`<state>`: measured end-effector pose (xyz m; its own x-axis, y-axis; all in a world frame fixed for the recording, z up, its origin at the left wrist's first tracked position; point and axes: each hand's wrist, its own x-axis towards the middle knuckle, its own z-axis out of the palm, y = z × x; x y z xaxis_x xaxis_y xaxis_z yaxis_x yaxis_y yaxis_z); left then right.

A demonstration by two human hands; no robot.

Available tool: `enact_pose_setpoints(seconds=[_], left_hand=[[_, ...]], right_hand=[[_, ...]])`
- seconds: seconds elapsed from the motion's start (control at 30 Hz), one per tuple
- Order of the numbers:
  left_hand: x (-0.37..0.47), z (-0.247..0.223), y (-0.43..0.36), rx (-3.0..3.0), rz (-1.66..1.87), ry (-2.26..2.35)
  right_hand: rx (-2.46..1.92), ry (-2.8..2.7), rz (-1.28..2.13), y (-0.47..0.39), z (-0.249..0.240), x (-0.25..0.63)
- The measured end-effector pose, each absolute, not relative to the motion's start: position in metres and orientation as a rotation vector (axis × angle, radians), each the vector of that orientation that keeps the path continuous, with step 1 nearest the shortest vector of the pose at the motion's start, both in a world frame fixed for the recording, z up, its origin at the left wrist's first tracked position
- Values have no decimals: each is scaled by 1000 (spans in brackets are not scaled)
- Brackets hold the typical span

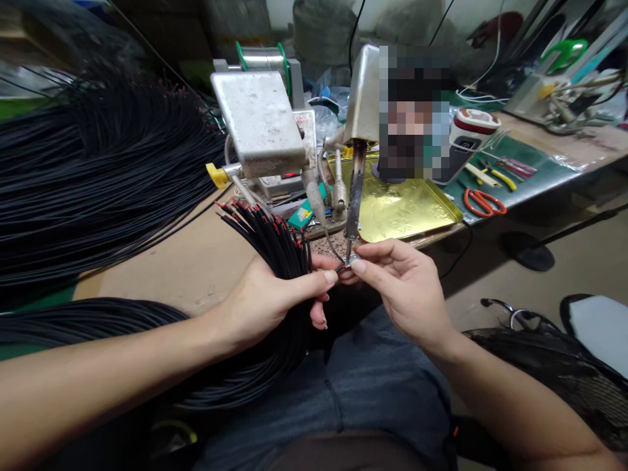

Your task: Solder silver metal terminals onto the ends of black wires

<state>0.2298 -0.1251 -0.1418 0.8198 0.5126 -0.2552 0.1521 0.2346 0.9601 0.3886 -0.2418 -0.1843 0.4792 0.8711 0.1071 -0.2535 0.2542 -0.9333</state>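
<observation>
My left hand [294, 288] is closed on a thick bundle of black cables [275, 239] with red-tipped ends. Between its thumb and forefinger one cable end points right, under the soldering iron [355, 196]. The iron hangs tip-down from a fixed metal stand, its point at the spot where my hands meet. My right hand [397, 275] pinches a small silvery part [351, 259] against that tip and the cable end. Fingers cover most of this part, so its kind is unclear. A thin solder wire [330, 242] comes down from the feeder nozzle [315, 199] toward the same spot.
A large heap of black cables [98, 170] covers the table's left side. Behind the iron lies a gold tray [407, 212]. Orange-handled scissors [485, 203], yellow-handled pliers [500, 176] and a screwdriver [517, 167] lie at right. A solder spool [263, 59] stands behind a metal housing [260, 121].
</observation>
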Motion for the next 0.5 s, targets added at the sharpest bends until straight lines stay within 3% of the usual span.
enact_pose_setpoints(seconds=[0.5], left_hand=[[230, -143, -126, 1340, 248, 640]], right_hand=[[-1084, -718, 826, -242, -180, 385]])
